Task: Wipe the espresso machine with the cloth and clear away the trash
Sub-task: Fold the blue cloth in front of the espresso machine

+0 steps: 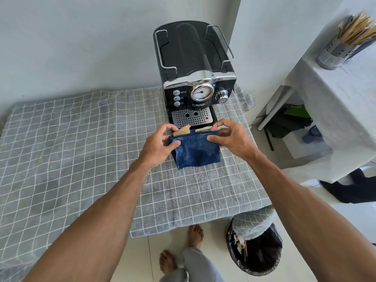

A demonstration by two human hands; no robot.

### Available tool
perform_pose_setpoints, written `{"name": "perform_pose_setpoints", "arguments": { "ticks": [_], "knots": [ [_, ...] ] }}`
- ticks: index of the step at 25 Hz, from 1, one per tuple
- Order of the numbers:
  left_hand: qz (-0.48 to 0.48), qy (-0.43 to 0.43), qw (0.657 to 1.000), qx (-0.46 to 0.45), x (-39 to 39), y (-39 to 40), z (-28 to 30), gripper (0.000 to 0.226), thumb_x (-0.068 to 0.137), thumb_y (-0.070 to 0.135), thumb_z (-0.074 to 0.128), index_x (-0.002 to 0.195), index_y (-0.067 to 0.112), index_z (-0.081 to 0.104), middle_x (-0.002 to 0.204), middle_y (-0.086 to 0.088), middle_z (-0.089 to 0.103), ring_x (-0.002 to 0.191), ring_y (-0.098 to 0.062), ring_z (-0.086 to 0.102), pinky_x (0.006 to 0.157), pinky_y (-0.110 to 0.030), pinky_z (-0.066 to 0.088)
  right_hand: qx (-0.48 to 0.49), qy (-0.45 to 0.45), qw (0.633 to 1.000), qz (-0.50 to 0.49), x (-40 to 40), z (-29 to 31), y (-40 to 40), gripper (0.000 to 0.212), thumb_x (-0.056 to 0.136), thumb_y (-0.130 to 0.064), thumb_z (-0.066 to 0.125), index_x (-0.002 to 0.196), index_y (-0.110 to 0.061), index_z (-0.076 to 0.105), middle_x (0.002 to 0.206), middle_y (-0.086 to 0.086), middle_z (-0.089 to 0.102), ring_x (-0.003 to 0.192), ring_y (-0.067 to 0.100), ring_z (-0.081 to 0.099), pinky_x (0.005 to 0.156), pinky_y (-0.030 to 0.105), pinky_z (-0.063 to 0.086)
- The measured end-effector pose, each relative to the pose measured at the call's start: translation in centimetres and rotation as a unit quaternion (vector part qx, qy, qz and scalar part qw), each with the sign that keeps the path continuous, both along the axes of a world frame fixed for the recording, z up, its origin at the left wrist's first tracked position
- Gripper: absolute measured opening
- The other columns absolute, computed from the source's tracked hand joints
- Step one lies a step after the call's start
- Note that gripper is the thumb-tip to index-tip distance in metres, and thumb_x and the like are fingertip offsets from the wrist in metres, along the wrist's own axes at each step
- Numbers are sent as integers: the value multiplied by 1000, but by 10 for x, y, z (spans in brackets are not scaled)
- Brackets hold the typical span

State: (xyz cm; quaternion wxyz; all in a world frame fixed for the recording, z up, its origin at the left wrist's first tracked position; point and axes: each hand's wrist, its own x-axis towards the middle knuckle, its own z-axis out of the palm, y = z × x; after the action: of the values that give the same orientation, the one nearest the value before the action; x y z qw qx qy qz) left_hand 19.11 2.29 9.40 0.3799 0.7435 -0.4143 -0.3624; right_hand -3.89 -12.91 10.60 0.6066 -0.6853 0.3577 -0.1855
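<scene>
Your left hand [160,144] and right hand [230,137] pinch the blue cloth's [196,152] top corners, fingers curled over what look like brown paper scraps [183,131] before the espresso machine [195,78].

A grey checked tablecloth [81,139] covers the table. To the right, a perforated metal cup [333,52] packed with wooden sticks [355,29] stands on a second, cloth-draped table [335,102]. A green box [296,112] sits in the shadow underneath it.

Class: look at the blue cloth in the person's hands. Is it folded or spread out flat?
Folded. The blue cloth hangs doubled from its top edge, pinched by the left hand and right hand.
</scene>
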Motion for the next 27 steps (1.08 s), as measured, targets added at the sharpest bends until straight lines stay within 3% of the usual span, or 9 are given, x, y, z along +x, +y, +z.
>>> {"name": "perform_pose_setpoints", "arguments": {
  "ticks": [3,5,8,12,15,19,21,23,27],
  "knots": [
    [-39,-8,999,14,0,0,-5,30,99,20,68,122,39,67,119,3,76,89,-12,76,69,-29,63,-47,21,998,43,-8,-9,-4,24,92,1,73,115,-4,74,110,3,78,98,22,77,74,29,65],
    [-46,-10,999,18,1,-3,-6,31,100,19,66,123,40,69,127,2,72,90,-13,74,62,-21,59,-65,39,996,48,-9,-14,-8,35,92,-3,75,127,-7,72,112,1,77,98,15,77,77,26,64],
    [-44,-5,998,36,3,-10,-5,41,100,19,66,132,45,60,134,2,70,91,-32,75,78,-45,64,-64,103,992,43,-10,-18,-18,56,91,-14,77,144,-13,58,108,19,72,98,28,76,85,37,64],
    [-44,-46,998,29,1,-18,-2,44,98,22,70,133,44,57,136,6,68,82,-16,76,65,-27,60,-120,148,980,56,-5,-5,-26,30,92,-17,76,122,-15,72,98,14,75,89,35,72,79,42,64],
    [-8,-96,995,-36,-1,-21,8,45,89,23,81,128,39,65,122,15,71,71,3,70,55,-9,51,-126,125,984,18,-7,7,-30,20,91,-17,79,109,-25,75,84,-6,78,63,9,70,54,25,56],
    [-38,-114,988,-97,-20,-9,-7,37,85,15,82,119,27,72,111,14,75,42,2,53,40,-8,39,-108,122,987,-1,-31,-4,-12,23,87,-6,81,101,-22,73,94,-6,78,77,8,76,63,16,57],
    [-80,-122,985,-97,-44,8,-29,36,84,12,83,117,22,73,111,9,75,45,6,53,45,-6,41,-114,171,979,2,-52,-24,6,29,84,-3,82,94,-27,70,90,-5,75,76,4,74,64,18,58],
    [-131,-138,979,-71,-71,26,-52,36,83,12,84,117,21,75,107,10,76,67,13,59,68,-6,49,-109,231,966,30,-74,-43,28,35,83,-2,83,88,-32,66,85,-7,72,67,1,69,59,14,55],
    [-170,-169,971,18,-102,52,-81,39,82,26,82,120,31,73,92,30,65,87,-6,52,86,-30,51,-103,305,943,85,-99,-65,56,28,84,-5,81,92,-30,71,93,-3,75,82,16,74,73,26,63]
  ]
}}
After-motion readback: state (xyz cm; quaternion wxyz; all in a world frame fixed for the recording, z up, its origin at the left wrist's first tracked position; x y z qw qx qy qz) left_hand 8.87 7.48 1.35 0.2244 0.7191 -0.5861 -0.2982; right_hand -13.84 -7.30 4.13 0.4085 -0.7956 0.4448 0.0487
